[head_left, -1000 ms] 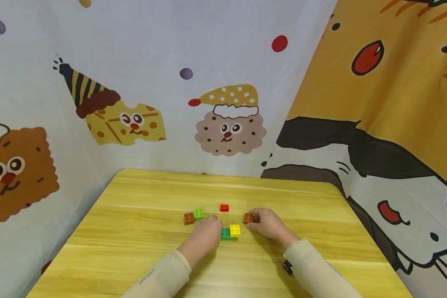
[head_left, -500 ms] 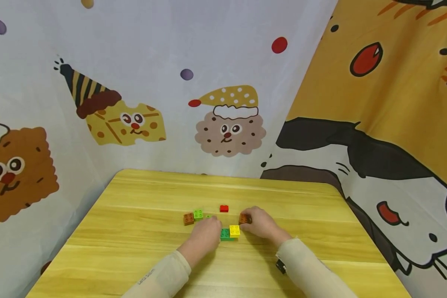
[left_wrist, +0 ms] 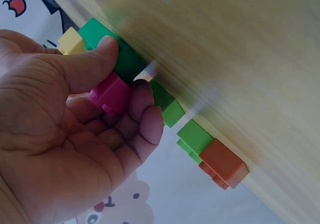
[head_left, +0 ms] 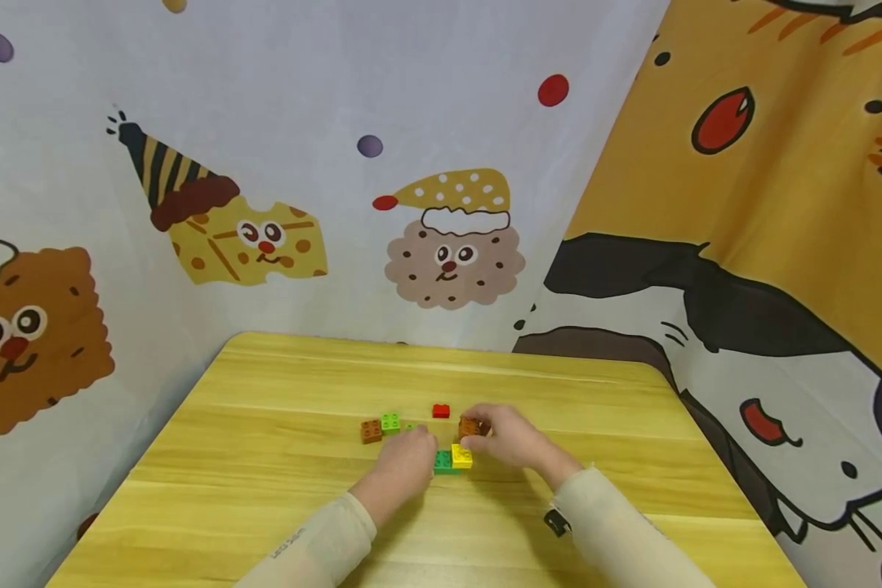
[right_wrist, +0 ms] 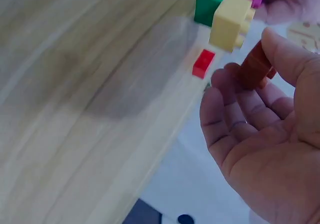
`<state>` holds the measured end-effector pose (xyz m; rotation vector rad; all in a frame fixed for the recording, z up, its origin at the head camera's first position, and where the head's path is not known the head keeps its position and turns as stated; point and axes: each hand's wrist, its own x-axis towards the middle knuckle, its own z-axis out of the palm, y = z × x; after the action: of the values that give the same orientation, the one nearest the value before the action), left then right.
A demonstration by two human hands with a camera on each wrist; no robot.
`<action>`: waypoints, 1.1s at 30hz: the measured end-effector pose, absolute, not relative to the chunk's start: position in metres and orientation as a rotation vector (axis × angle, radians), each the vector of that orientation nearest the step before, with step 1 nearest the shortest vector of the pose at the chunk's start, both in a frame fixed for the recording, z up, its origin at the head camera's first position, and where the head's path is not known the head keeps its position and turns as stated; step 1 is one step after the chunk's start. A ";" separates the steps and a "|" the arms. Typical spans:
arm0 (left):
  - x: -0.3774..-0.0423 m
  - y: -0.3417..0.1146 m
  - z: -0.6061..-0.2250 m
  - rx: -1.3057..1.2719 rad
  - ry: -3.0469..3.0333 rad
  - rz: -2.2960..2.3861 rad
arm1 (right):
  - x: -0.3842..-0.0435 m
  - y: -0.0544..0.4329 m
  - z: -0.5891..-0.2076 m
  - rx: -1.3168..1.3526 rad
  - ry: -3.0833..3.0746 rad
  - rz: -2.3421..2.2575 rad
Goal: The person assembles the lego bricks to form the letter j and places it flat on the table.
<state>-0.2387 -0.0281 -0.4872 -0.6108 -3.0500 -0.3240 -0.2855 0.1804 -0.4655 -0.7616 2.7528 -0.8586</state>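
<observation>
My left hand (head_left: 407, 460) grips the left end of a small toy-brick build, thumb pressed on its dark green brick (left_wrist: 102, 37). On that green base sit a magenta brick (left_wrist: 111, 93), hidden in the head view, and a yellow brick (head_left: 461, 456) at the right end. Between thumb and fingers, my right hand (head_left: 510, 437) pinches a brown brick (head_left: 468, 427), just behind the yellow one. From the right wrist view, the brown brick (right_wrist: 256, 67) appears apart from the yellow brick (right_wrist: 231, 22).
Behind the build lies a red brick (head_left: 441, 411). Left of it are a lime green brick (head_left: 390, 422) and another brown brick (head_left: 371, 431), side by side. A second lime brick (left_wrist: 167, 104) is partly hidden by my left hand. The wooden table (head_left: 301, 384) meets printed cloth walls.
My right hand has carried the brown brick leftward, from the right of the build to close behind the yellow brick. The left hand keeps its place on the build.
</observation>
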 end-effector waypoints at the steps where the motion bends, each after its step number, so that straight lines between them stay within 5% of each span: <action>1: -0.239 -0.028 -0.487 -0.611 -3.052 -0.328 | -0.283 0.179 -0.464 -0.791 2.731 -0.856; 13: -0.238 -0.028 -0.488 -0.611 -3.046 -0.310 | -0.269 0.169 -0.472 -0.969 2.728 -0.772; 33: -0.239 -0.028 -0.489 -0.614 -3.048 -0.297 | -0.262 0.168 -0.480 -0.878 2.719 -0.928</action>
<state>-0.2390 -0.0278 -0.4888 -0.6143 -3.0485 -0.2967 -0.2619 0.1681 -0.4795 -0.8783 2.7188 -0.9276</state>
